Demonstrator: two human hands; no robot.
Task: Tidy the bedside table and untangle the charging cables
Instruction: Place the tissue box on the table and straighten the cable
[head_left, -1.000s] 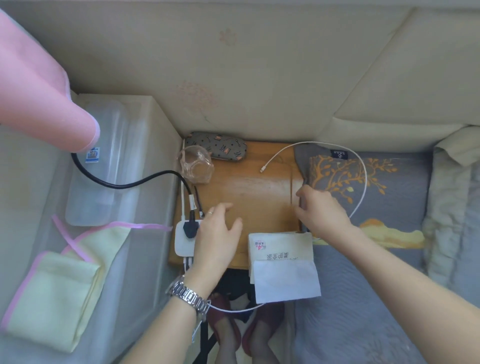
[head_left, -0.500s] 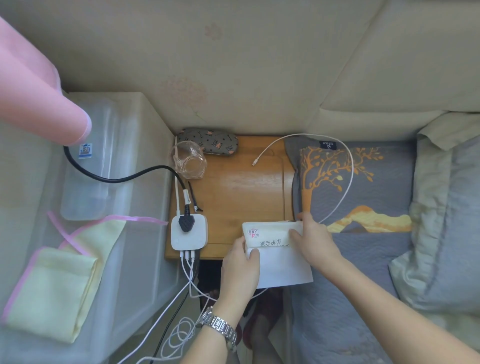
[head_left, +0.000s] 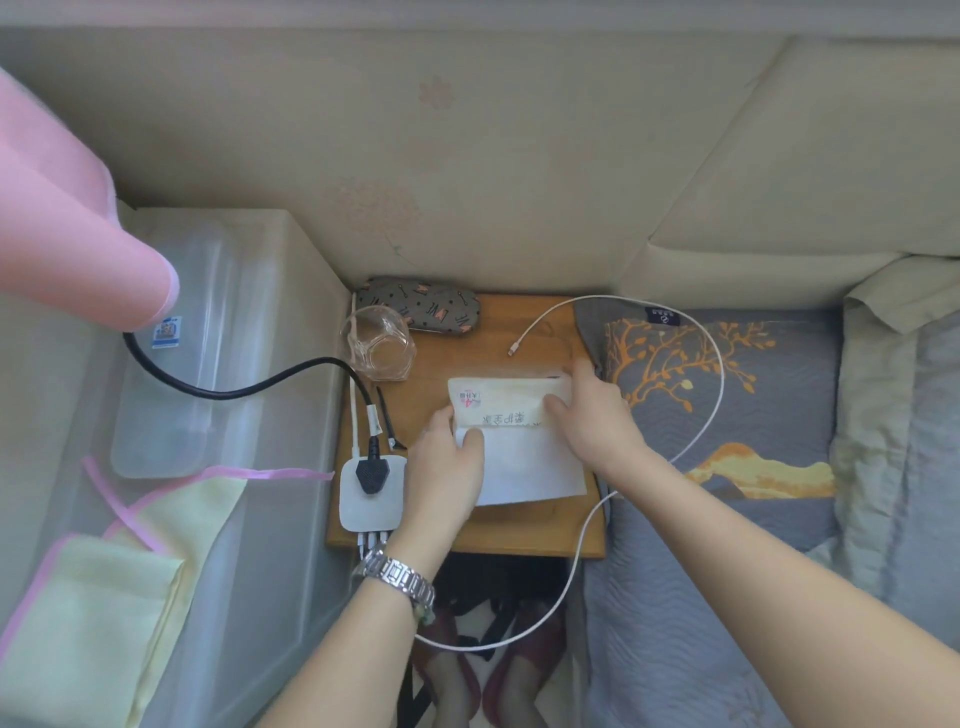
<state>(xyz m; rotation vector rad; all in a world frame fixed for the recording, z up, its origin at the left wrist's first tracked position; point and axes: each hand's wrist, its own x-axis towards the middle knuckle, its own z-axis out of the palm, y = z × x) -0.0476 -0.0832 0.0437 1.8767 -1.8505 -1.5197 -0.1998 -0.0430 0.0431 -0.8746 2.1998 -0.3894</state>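
Both hands grip the tissue pack (head_left: 506, 410) mid-table: left hand (head_left: 447, 467) at its nine o'clock end, right hand (head_left: 592, 421) at three. Long axis runs nine-to-three; a white sheet (head_left: 524, 467) hangs toward six.

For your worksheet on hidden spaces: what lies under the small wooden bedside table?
Below the small wooden bedside table, dark red slippers and a loop of white charging cable show. Further back is covered by the tabletop.

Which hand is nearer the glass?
Left. The left hand grips the tissue pack just below and right of the glass; the right hand holds the pack's far end, beside the pillow.
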